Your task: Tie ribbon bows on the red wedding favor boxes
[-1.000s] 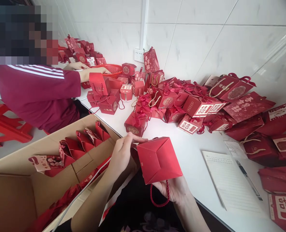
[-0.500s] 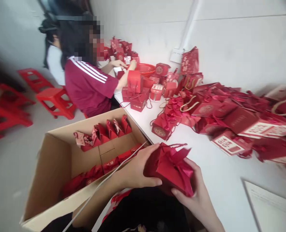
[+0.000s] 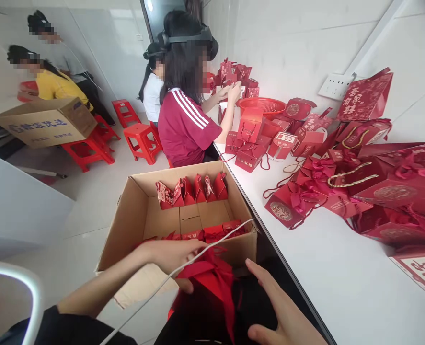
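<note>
My left hand (image 3: 172,256) grips a dark red gift box (image 3: 207,285) with a ribbon bow, just above the near wall of an open cardboard box (image 3: 135,230). To the right of it, my right hand (image 3: 277,304) is open and apart from the gift box, fingers spread, holding nothing. Inside the cardboard box, a row of small red gift boxes (image 3: 200,189) stands along the far wall. Another row of red boxes (image 3: 215,233) lies along the near wall, partly hidden by my left hand and arm.
A white table (image 3: 313,263) on the right carries a heap of red gift boxes (image 3: 395,187) and a red basket (image 3: 262,104). A thin white cable (image 3: 219,239) crosses before my left arm. A person in a maroon shirt (image 3: 183,127) works at the table; red stools (image 3: 142,136) stand behind.
The gift box has moved from over the table edge left to the cardboard box, in my left hand. My right hand has let go of it. The view has turned left.
</note>
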{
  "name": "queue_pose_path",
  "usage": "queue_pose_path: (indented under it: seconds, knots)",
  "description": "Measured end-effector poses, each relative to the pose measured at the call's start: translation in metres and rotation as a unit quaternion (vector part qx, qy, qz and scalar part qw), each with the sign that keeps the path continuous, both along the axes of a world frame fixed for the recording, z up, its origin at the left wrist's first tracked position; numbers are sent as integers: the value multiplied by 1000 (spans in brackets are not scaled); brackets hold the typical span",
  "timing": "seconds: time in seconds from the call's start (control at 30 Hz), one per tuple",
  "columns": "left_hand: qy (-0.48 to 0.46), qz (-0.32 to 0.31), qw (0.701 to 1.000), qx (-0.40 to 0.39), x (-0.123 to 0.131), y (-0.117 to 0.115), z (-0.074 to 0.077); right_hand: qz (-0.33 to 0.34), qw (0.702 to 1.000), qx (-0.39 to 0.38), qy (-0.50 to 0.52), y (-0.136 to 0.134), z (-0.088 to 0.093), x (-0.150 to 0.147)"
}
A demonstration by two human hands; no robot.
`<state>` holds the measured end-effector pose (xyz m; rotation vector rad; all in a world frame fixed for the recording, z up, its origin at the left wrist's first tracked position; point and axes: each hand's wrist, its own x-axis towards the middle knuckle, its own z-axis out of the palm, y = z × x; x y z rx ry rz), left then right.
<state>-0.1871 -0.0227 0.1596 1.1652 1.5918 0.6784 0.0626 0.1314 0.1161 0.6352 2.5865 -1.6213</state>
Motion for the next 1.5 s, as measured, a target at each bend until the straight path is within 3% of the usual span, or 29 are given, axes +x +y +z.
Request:
queue_pose_path:
  seconds: [0.07,0.13,0.2,0.3,0.37,0.43,0.6,0.73,0.83,1.0,1.23,1.37,1.5]
  knots:
    - [-2,-59,994,-94,-33,-6,10,-13,999,21,23,3,-1,3]
    - [-25,-56,984,-166,-68,-14,15,-19,997,54,45,6,-4,6]
    - [-65,79,975,-198,-98,-21,15,-22,994,85,58,8,-9,9]
    - [-108,218,965,-98,-117,-18,14,-45,989,114,77,10,-14,7]
    - [-164,304,938,-1,-107,-3,16,-70,982,126,120,12,-13,-2]
    - [-210,344,912,69,-83,19,22,-99,967,130,195,18,-5,-19]
    - [-355,295,879,118,-7,73,49,-218,892,38,393,26,40,-77]
    - [-413,238,869,129,27,93,62,-258,843,-36,471,20,76,-103]
    - [-441,218,861,127,35,98,61,-300,821,-38,484,18,89,-102]
    - [-517,227,817,114,33,96,57,-338,812,-56,472,24,89,-87]
    - [-571,234,779,108,32,91,57,-315,827,-26,465,19,90,-87]
    - [-592,232,765,104,28,86,54,-348,812,-86,460,25,89,-82]
    - [-628,187,749,99,24,82,48,-297,822,-120,470,24,84,-73]
